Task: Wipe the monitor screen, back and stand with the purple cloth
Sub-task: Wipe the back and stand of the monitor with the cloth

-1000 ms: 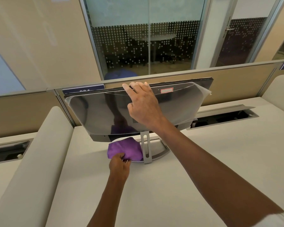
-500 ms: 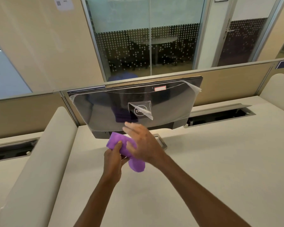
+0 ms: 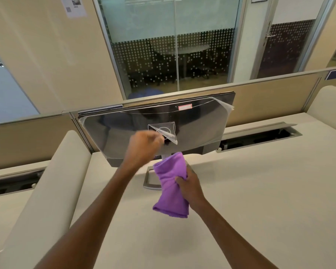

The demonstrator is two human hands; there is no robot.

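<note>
The monitor stands at the back of the desk with its glossy black back toward me, covered in clear film with a loose flap at the centre. Its silver stand base rests on the desk below. My right hand grips the purple cloth, which hangs in the air in front of the stand. My left hand is raised against the lower back of the monitor, just left of the film flap. It is blurred with fingers curled, and whether it pinches the flap is unclear.
The beige desk stretches wide to the right. An open cable tray lies right of the monitor and another at far left. Padded dividers stand on the left and right; a low partition runs behind.
The cloth has passed from my left hand to my right hand. My right hand came down from the monitor's top edge. My left hand rose from the stand base to the monitor's back.
</note>
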